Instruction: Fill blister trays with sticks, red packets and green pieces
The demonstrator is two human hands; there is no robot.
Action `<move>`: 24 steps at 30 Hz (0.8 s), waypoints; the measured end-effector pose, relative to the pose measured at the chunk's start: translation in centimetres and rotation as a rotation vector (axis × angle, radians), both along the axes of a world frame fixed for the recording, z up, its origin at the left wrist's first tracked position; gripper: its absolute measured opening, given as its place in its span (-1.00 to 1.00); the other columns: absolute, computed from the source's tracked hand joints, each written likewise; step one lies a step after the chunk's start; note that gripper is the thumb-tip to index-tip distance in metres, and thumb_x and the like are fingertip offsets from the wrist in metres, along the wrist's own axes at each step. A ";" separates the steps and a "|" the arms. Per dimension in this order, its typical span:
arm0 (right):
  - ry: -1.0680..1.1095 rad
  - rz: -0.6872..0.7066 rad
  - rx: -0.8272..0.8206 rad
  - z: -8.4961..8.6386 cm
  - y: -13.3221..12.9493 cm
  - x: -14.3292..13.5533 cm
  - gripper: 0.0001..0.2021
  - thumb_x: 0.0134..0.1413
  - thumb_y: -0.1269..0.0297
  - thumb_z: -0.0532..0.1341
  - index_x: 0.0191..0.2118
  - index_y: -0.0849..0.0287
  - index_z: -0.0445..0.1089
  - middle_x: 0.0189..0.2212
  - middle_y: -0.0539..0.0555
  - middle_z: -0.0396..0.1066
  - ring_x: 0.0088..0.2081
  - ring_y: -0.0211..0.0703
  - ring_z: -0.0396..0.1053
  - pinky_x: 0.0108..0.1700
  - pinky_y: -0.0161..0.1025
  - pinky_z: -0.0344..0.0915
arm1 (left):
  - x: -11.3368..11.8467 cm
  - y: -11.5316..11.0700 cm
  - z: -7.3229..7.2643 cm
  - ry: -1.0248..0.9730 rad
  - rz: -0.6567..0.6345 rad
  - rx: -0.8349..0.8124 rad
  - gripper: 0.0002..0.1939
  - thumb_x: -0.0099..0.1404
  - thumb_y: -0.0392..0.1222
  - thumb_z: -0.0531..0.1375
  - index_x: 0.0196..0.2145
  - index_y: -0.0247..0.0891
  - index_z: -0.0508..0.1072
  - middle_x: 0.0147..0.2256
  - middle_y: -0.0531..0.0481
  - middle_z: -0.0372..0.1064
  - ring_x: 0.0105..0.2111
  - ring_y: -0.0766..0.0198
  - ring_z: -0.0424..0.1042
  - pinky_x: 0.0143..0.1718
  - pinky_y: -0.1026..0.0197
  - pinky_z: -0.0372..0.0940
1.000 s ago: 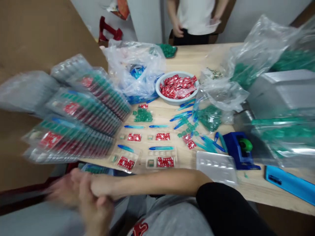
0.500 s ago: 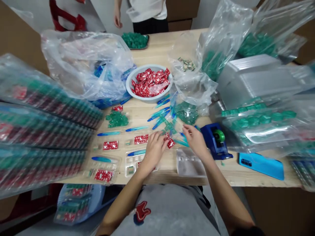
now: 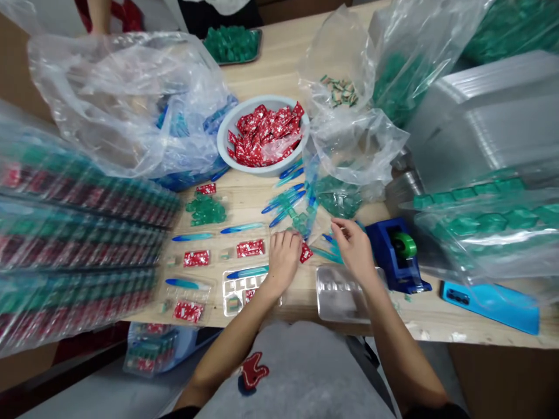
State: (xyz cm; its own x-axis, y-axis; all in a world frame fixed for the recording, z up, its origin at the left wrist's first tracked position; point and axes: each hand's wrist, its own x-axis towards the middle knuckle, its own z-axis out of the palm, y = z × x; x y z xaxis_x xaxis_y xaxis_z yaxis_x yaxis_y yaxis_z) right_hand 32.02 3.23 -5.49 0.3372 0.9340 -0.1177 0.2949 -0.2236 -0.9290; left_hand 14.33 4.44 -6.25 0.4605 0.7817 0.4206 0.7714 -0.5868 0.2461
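Note:
My left hand (image 3: 285, 261) is palm down over the middle of the table, its fingers bent and pressed together. The fingertips are beside green translucent pieces (image 3: 300, 221) and a red printed packet (image 3: 305, 252); what they grip, if anything, is hidden. My right hand (image 3: 354, 247) is raised a little to the right, thumb and forefinger pinched; I cannot make out anything between them. Below it lies an empty clear plastic tray (image 3: 340, 294). Left of my left wrist, another clear tray (image 3: 226, 291) holds a blue pen (image 3: 248, 272), a red packet and a small block.
A bowl (image 3: 225, 154) of red packets stands behind my hands. A blue tape dispenser (image 3: 388, 256) and a blue phone (image 3: 491, 306) are on the right. Stacked filled packs (image 3: 87, 233) line the left. Plastic bags (image 3: 122, 87) surround the back. Another person's arm (image 3: 99, 14) shows at top left.
My left hand has shifted slightly right, its fingers drawn closer together over the pieces. My right hand remains pinched. The view has tilted downward, and the other person's arm now reaches down at upper left.

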 end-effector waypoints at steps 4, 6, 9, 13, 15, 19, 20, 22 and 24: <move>0.182 0.083 0.004 0.1 -0.5 -0.3 -0.57 0.11 -0.03 0.15 -0.08 0.17 0.48 -0.21 0.19 0.55 -0.32 -0.07 0.53 -0.24 -0.07 0.49 | -1.0 -0.7 2.3 -0.112 -0.077 0.175 -0.88 0.33 -0.42 0.12 -0.21 -0.28 0.38 -0.25 -0.14 0.46 -0.26 0.17 0.40 -0.19 0.07 0.26; 0.261 0.150 0.008 0.6 -0.5 -1.0 -0.54 0.10 -0.03 0.16 0.02 0.13 0.43 -0.09 0.19 0.53 -0.22 -0.06 0.55 -0.15 -0.04 0.50 | -2.0 -1.7 3.7 -0.162 -0.144 0.268 -0.86 0.31 -0.44 0.14 -0.23 -0.24 0.38 -0.28 -0.07 0.46 -0.25 0.22 0.41 -0.13 0.09 0.30; 0.398 0.251 0.017 1.8 -0.7 -2.1 -0.46 0.08 0.06 0.22 0.19 0.04 0.28 0.12 0.18 0.41 -0.02 -0.05 0.50 0.03 0.02 0.43 | -4.1 -3.7 5.4 -0.202 -0.229 0.375 -0.83 0.25 -0.45 0.20 -0.28 -0.20 0.41 -0.32 0.03 0.46 -0.27 0.31 0.41 -0.12 0.18 0.35; 0.536 0.358 0.030 3.8 -1.3 -3.6 -0.41 0.07 0.14 0.28 0.23 -0.05 0.20 0.23 0.15 0.27 0.08 -0.02 0.43 0.12 0.04 0.37 | -7.5 -7.1 6.1 -0.172 -0.236 0.382 -0.81 0.21 -0.39 0.25 -0.28 -0.11 0.44 -0.31 0.08 0.49 -0.30 0.31 0.45 -0.16 0.17 0.45; 0.540 0.410 0.019 4.3 -1.9 -4.3 -0.47 0.08 0.15 0.30 0.18 -0.06 0.25 0.20 0.13 0.32 0.08 -0.01 0.43 0.10 0.04 0.40 | -9.3 -8.8 5.9 -0.156 -0.180 0.248 -0.81 0.25 -0.32 0.23 -0.22 -0.05 0.44 -0.26 0.08 0.52 -0.28 0.27 0.49 -0.16 0.08 0.49; 0.444 0.430 0.031 4.1 -3.5 -5.1 -0.53 0.09 0.19 0.32 0.13 -0.13 0.28 0.14 0.07 0.38 0.08 -0.04 0.43 0.04 -0.02 0.45 | -12.2 -11.7 5.3 -0.320 -0.045 -0.020 -0.90 0.32 -0.24 0.16 -0.22 -0.07 0.44 -0.28 0.05 0.55 -0.27 0.24 0.52 -0.18 0.05 0.51; 0.409 0.439 0.027 3.8 -4.0 -5.2 -0.52 0.08 0.19 0.33 0.13 -0.14 0.27 0.14 0.06 0.39 0.07 -0.06 0.44 0.01 -0.05 0.46 | -12.6 -12.3 5.2 -0.399 -0.016 -0.057 -0.92 0.34 -0.22 0.15 -0.24 -0.09 0.44 -0.31 0.04 0.55 -0.29 0.25 0.53 -0.21 0.07 0.52; 0.335 0.500 -0.020 3.3 -4.9 -5.5 -0.56 0.06 0.20 0.34 0.08 -0.09 0.33 0.06 0.07 0.45 -0.05 -0.11 0.50 -0.08 -0.14 0.49 | -13.4 -13.2 4.8 -0.553 0.048 -0.100 -0.92 0.36 -0.17 0.14 -0.30 -0.11 0.44 -0.36 0.07 0.55 -0.33 0.29 0.53 -0.25 0.15 0.51; 0.253 0.580 -0.109 2.9 -5.6 -5.9 -0.68 0.08 0.19 0.32 -0.02 -0.02 0.41 -0.07 0.07 0.53 -0.20 -0.15 0.54 -0.19 -0.20 0.50 | -13.8 -14.0 4.4 -0.651 0.151 -0.121 -0.89 0.39 -0.14 0.12 -0.30 -0.12 0.40 -0.40 0.11 0.52 -0.37 0.34 0.52 -0.28 0.24 0.48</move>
State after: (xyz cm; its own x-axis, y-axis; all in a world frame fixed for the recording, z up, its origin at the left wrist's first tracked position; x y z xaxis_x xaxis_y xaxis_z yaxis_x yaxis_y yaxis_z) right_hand 26.07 -2.35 -2.55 -0.2696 0.9345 -0.2325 0.1713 -0.1910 -0.9665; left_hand 0.52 -9.51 -1.81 0.0255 0.8765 0.4806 0.5149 -0.4236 0.7452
